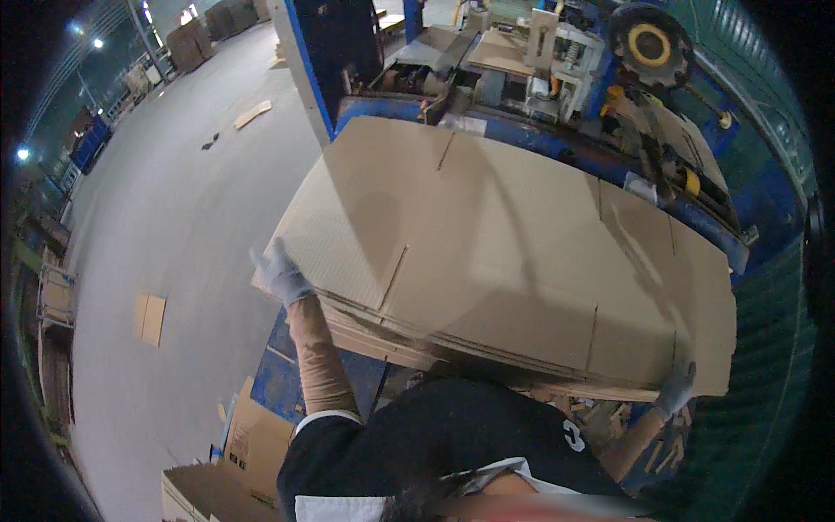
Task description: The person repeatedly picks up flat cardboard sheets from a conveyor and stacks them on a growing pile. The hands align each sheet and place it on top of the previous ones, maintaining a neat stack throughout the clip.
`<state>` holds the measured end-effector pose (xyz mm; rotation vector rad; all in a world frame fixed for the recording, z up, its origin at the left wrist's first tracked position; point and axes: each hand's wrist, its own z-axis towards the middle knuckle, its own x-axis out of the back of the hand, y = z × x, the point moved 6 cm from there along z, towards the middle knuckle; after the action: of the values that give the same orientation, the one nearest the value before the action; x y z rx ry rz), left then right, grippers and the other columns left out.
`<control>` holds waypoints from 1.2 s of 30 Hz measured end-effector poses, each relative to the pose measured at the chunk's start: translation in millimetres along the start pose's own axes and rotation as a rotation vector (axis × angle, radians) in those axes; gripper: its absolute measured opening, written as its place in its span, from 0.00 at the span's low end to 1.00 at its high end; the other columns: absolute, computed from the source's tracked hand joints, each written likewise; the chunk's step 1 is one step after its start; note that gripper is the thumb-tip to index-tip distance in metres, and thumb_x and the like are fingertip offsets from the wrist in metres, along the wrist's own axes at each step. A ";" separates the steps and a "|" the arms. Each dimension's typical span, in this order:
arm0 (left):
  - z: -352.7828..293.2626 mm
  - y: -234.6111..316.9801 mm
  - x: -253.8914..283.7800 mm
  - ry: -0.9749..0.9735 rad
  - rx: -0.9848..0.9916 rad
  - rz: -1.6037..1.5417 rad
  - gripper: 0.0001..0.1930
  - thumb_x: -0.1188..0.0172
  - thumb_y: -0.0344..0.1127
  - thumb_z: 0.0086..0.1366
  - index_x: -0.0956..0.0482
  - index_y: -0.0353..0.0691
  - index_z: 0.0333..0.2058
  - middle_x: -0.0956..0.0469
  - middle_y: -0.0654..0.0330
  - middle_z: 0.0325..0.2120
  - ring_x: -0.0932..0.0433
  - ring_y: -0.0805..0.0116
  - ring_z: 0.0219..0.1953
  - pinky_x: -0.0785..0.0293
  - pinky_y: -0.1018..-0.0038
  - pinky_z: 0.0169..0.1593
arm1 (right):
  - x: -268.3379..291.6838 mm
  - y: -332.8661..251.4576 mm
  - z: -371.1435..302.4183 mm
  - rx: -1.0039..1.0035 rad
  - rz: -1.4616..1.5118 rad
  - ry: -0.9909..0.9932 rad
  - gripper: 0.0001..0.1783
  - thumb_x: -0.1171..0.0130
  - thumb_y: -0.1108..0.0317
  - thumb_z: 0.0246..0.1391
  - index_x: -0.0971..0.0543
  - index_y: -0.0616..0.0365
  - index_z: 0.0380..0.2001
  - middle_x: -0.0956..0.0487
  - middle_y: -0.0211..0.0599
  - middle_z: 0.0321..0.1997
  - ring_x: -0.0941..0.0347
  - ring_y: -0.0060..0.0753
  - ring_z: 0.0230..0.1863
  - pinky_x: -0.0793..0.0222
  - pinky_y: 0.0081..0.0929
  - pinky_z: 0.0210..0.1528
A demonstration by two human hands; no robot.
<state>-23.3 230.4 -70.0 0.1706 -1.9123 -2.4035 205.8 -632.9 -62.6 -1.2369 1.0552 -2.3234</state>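
A stack of wide, slotted brown cardboard sheets [522, 235] spreads in front of me, its layered near edge facing my body. My left hand [285, 277], in a pale grey glove, grips the stack's near left corner, with fingers along the outer side. At the near right edge my right hand [677, 389], also gloved, is closed on the cardboard; its fingertips show on top and the rest is partly hidden. Both arms reach out to either side of the stack.
Beyond the sheets stands a blue machine [557, 130] with a black wheel [650, 45]. Under the stack's left side is a blue surface [348, 378]. An open cardboard box [257, 439] stands near left, and cardboard scraps [665, 452] lie near right. A flat piece [150, 319] rests on the floor.
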 end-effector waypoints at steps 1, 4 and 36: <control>5.9 -3.5 5.2 -0.018 0.056 -0.005 0.33 0.42 0.42 0.61 0.39 0.22 0.58 0.26 0.45 0.47 0.27 0.58 0.49 0.31 0.67 0.52 | 3.7 11.9 3.7 -0.117 0.305 0.056 0.31 0.46 0.55 0.58 0.34 0.59 0.60 0.30 0.50 0.59 0.32 0.43 0.58 0.39 0.39 0.60; 20.2 17.3 20.7 -0.137 -0.046 -0.060 0.30 0.43 0.38 0.61 0.37 0.23 0.57 0.26 0.49 0.47 0.27 0.59 0.47 0.30 0.69 0.51 | 21.5 8.5 11.4 -0.015 0.225 0.221 0.30 0.44 0.57 0.56 0.32 0.61 0.59 0.30 0.47 0.59 0.32 0.43 0.56 0.36 0.40 0.58; -245.0 145.8 -54.8 -1.511 -1.148 0.434 0.30 0.48 0.25 0.52 0.33 0.36 0.57 0.39 0.43 0.61 0.42 0.43 0.64 0.52 0.52 0.67 | 15.0 -157.2 -118.2 0.855 -0.220 -0.416 0.23 0.48 0.78 0.41 0.20 0.51 0.43 0.22 0.39 0.50 0.30 0.50 0.55 0.37 0.44 0.59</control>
<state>59.6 -32.8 20.1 -2.1888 0.0004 -2.8122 112.4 -479.2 18.2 -1.3780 -0.2229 -2.1137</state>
